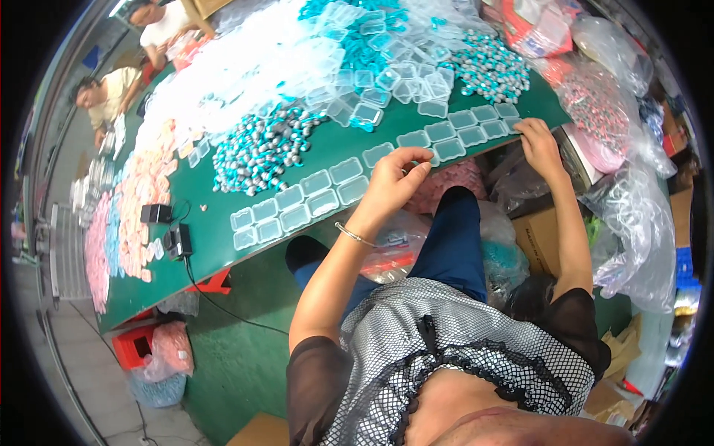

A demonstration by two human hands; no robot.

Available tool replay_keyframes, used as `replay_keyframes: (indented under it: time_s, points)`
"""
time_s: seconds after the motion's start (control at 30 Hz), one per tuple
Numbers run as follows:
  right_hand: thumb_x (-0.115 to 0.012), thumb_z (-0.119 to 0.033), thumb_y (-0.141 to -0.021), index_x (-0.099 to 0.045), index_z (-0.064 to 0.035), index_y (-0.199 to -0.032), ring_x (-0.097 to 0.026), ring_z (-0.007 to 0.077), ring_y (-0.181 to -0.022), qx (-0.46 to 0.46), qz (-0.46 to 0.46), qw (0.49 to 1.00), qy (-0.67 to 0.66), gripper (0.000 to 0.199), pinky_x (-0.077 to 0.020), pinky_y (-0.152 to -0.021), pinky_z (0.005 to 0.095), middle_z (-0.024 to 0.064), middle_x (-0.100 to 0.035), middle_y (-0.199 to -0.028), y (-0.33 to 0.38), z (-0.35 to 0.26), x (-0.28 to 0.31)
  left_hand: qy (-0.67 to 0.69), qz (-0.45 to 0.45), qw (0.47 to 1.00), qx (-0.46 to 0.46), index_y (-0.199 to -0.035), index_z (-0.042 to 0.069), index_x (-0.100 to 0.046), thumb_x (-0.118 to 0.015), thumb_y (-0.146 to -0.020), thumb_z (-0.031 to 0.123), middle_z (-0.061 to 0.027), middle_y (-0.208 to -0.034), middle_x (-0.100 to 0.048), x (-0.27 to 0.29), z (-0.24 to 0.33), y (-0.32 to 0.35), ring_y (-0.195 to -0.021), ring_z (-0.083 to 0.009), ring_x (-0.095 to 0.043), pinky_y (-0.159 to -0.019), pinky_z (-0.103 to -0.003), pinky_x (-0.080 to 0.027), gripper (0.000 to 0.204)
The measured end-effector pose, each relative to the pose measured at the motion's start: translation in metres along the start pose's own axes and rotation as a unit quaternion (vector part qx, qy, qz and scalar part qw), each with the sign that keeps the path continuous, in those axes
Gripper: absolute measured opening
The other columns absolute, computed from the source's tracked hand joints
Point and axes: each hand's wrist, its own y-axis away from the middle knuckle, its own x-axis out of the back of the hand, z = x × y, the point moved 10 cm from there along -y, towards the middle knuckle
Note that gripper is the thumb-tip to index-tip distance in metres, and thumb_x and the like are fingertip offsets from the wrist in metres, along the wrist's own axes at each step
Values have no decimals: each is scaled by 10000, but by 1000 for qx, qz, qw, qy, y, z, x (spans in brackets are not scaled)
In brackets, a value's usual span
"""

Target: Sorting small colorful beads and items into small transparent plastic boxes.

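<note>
Two rows of small clear plastic boxes (315, 183) run along the near edge of the green table. Over the middle of the rows is my left hand (398, 177), its fingers curled in and the thumb close to the index finger. Anything in that pinch is too small to make out. My right hand (541, 147) rests at the right end of the rows, its bent fingertips at the edge of the last box (512, 123) and its thumb apart. Beyond the rows lies a heap of teal and grey small pieces (264, 141).
A second teal-and-grey heap (491, 67) and a pile of loose clear boxes (416, 85) lie farther back. Pink pieces (145, 201) and a small black device with a cable (177, 241) are at left. Plastic bags (632, 215) crowd the right. Two people sit at far left.
</note>
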Motion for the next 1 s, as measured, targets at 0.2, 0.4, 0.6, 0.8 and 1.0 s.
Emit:
replay_keyframes:
  time_s: [0.2, 0.4, 0.6, 0.8, 1.0]
  points:
    - [-565, 47, -751, -624, -45, -1090, -573, 343, -1035, -7, 59, 996, 60, 357, -485, -852, 402, 143, -603, -1063, -25, -19, 16, -40, 81, 995, -36, -1047, -5, -671, -635, -885, 106, -58, -951, -659, 56, 10, 12, -784, -112, -566, -675, -272, -482, 200]
    - [-617, -30, -789, -613, -31, -1128, -638, 262, -930, -10, -34, 965, -259, 340, -507, -806, 350, 128, -632, -1044, -155, -97, -69, 0, 78, 997, -27, -1088, 3, -663, -614, -917, 88, -3, -919, -653, 51, -1, 27, -816, -64, -559, -718, -228, -467, 198]
    - [-730, -275, -738, -560, -41, -1252, -610, 321, -1062, -54, -50, 983, -167, 590, -497, -903, 413, 189, -625, -1135, -287, -114, -183, 50, 96, 994, -34, -1044, -1, -665, -612, -899, 70, -47, -892, -617, 51, -7, 45, -748, -91, -563, -661, -239, -465, 170]
    - [-771, -446, -649, -474, -76, -1331, -529, 403, -1192, -218, -166, 958, -82, 830, -469, -972, 464, 264, -481, -1331, -306, -123, -222, 46, 124, 990, -42, -1046, -7, -656, -603, -907, 69, -46, -903, -595, 74, -4, 70, -748, -95, -556, -658, -234, -456, 167]
    - [-795, -286, -617, -581, -171, -1246, -611, 336, -1083, -210, -126, 964, -106, 674, -509, -902, 425, 176, -603, -1215, -312, -106, -230, 80, 134, 987, -49, -1031, -13, -659, -605, -910, 68, -43, -897, -585, 84, 2, 72, -744, -90, -551, -649, -232, -451, 156]
